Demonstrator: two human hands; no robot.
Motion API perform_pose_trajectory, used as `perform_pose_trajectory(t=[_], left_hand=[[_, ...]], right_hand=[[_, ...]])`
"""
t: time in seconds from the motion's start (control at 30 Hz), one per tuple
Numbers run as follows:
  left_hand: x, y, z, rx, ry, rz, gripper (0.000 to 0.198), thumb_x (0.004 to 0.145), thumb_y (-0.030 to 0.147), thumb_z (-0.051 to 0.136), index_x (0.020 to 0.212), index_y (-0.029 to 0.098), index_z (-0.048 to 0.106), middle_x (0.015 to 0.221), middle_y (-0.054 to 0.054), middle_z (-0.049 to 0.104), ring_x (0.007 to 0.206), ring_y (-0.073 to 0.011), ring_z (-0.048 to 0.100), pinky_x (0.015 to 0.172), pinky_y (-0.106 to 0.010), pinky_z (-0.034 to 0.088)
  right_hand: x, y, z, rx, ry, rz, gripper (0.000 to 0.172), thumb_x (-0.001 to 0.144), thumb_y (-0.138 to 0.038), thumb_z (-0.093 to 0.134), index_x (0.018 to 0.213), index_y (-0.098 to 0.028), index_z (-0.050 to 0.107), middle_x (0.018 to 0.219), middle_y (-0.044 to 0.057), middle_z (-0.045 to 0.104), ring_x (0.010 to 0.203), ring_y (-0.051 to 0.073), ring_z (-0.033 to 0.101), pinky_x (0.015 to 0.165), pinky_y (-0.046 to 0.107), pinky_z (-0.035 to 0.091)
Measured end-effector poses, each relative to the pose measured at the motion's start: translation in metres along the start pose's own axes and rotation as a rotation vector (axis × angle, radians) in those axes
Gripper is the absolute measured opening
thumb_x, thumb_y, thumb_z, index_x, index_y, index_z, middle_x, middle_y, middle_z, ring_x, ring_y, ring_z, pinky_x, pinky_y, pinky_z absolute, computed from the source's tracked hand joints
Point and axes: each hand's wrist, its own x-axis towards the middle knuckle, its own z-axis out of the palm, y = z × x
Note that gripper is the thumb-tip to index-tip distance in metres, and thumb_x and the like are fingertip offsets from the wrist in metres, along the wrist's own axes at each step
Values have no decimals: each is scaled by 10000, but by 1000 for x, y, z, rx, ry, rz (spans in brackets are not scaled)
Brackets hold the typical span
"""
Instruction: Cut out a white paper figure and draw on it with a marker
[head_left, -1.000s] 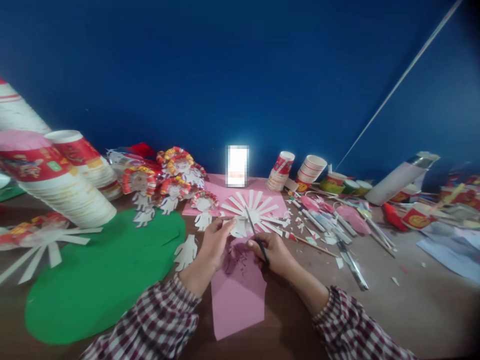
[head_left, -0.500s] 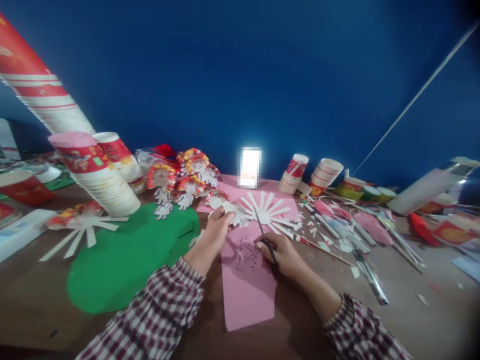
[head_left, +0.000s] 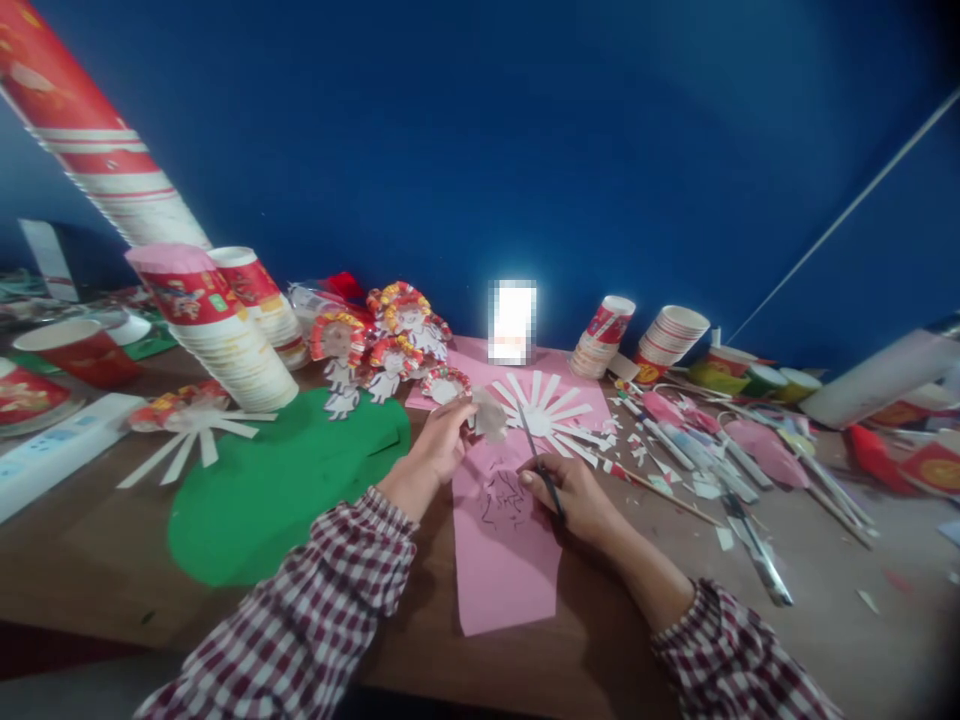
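Note:
My left hand (head_left: 439,443) pinches a small pale paper cutout (head_left: 491,416) above the pink paper strip (head_left: 508,590). Its details are blurred. My right hand (head_left: 574,497) is closed around a slim dark pen-like tool (head_left: 556,495), whose thin end points up and away from me. I cannot make out its exact kind. Dark ink lines (head_left: 504,498) mark the strip between my hands. Just beyond lies a white paper cup cut into spread strips (head_left: 534,420), its flat round base in the middle.
A green paper shape (head_left: 277,500) lies left, with stacked paper cups (head_left: 251,360) behind it. Paper figures with red-yellow rims (head_left: 394,355) stand at the back. A bright, blurred-out phone-like screen (head_left: 513,322) faces me. Markers (head_left: 667,440) and scraps litter the right side.
The whole scene has shifted slightly right and mostly up in view as the head moved. The cutout in my left hand has turned a little; both hands keep their holds.

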Motion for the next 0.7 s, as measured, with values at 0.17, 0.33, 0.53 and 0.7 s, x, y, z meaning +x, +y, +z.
perform_pose_trajectory(t=[0.17,0.33,0.53,0.7], left_hand=[[-1,0,1,26,-3,-7,237,555,206,731,765,139,643,697,-1,655,600,-114,580,529,-221,456],[1,-1,2,36,-13,-7,225,535,211,747,716,129,642,662,-4,654,580,-109,571,524,-214,444],[1,-3,0,43,-15,-11,210,531,218,757,687,137,643,638,3,649,562,-104,562,519,-214,428],[3,-5,-1,44,-20,-10,206,527,226,764,661,144,630,601,20,626,531,-97,544,510,-216,421]], right_hand=[[-1,-1,0,-5,1,1,283,801,-450,644,824,-172,593,480,-34,542,374,106,497,367,197,381],[-2,-3,0,22,-6,1,266,797,-428,651,822,-173,581,470,-46,524,370,102,481,357,192,371],[-1,-2,0,16,-3,-6,253,788,-408,655,829,-170,579,478,-43,522,383,118,503,365,205,375],[-3,-10,2,11,10,10,278,759,-418,672,818,-161,583,464,-45,514,372,115,490,367,208,370]])
